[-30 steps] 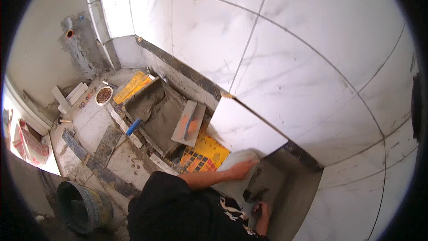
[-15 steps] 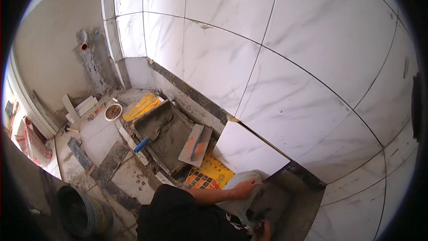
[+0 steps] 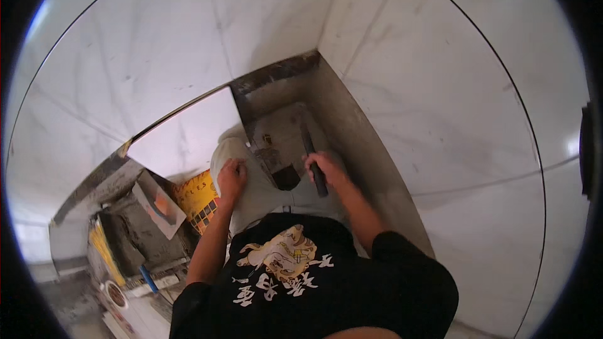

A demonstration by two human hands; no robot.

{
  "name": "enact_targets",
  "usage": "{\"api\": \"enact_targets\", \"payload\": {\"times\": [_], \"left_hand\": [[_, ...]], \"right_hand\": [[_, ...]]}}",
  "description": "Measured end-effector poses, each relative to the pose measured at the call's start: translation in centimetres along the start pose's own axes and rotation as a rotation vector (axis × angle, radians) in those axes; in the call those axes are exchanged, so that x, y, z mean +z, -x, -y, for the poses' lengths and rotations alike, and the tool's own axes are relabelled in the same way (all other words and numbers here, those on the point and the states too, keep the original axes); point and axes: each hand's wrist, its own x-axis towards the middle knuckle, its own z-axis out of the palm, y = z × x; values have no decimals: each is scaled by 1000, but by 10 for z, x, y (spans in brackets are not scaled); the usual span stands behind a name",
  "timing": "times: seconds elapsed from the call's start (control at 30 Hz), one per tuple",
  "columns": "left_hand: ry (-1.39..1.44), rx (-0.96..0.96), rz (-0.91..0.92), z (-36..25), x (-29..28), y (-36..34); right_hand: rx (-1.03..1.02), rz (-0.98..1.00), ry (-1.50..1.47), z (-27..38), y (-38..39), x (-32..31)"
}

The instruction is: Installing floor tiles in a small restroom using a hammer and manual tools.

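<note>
My right hand [image 3: 321, 166] is closed round a long dark tool [image 3: 319, 183] with a thick black grip; its thin far end points toward the wall, and its kind is not clear. On my left knee [image 3: 225, 150], my left hand [image 3: 232, 177] rests with nothing in it, fingers draped over the trouser cloth. A dark, flat-faced object [image 3: 286, 178] shows between my legs; what it is I cannot make out. Beyond my left knee, a white tile [image 3: 188, 129] sits in the lower wall row, with bare wall base [image 3: 273, 95] to its right.
To my left stands a tray of grey mortar [image 3: 135, 245]; a flat plastering trowel [image 3: 151, 210] lies over its edge. Beside it are a yellow printed bag [image 3: 196, 193], a blue-handled tool [image 3: 148, 279] and a small round bowl [image 3: 115, 294]. Tiled walls [image 3: 433, 100] enclose the corner.
My view has swung right and down, toward the corner and my lap. The right hand, low at the picture's edge before, now shows with the dark tool. The left hand stays on the knee.
</note>
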Motion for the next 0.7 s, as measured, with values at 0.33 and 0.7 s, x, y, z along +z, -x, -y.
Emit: {"api": "enact_targets", "payload": {"times": [0.33, 0.7], "left_hand": [[-8, 91, 21, -6, -4, -11], [52, -18, 83, 3, -1, -14]], "right_hand": [[-335, -53, -23, 67, -19, 77], [-303, -168, -26, 54, -42, 85]]}}
